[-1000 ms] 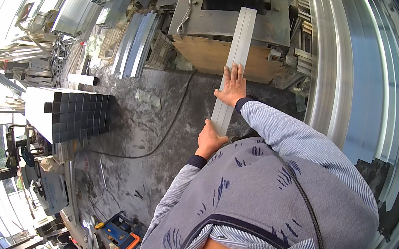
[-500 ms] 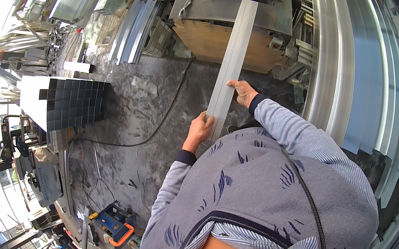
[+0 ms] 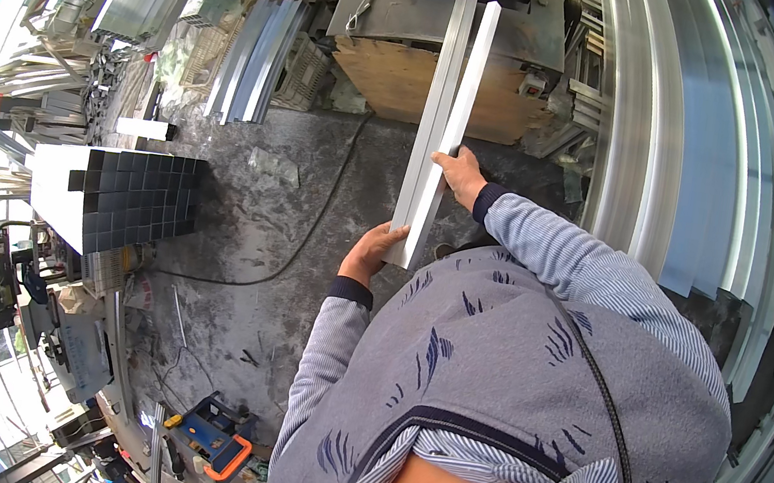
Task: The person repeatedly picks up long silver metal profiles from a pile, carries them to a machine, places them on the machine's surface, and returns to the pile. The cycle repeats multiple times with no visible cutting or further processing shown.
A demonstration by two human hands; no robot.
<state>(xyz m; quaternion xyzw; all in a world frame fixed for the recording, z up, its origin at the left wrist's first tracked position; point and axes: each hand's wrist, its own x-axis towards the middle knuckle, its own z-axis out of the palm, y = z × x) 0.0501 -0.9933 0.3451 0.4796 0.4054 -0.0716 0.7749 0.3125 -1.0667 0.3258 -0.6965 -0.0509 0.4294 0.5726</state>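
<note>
Now | left hand [image 3: 371, 251] grips the white aluminium profile [image 3: 444, 122] at its near end | right hand [image 3: 460, 173] clasps its right edge, further up | profile held over the floor [image 3: 239, 251] toward the machine [image 3: 445, 24] | likely light, stiff, smooth; best held two-handed, apart.

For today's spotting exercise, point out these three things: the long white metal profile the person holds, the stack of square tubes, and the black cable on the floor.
white metal profile [image 3: 444, 122], head view, middle of its length.
stack of square tubes [image 3: 134, 198], head view, dark open tube ends.
black cable [image 3: 304, 240], head view, curved stretch on the floor.
</note>
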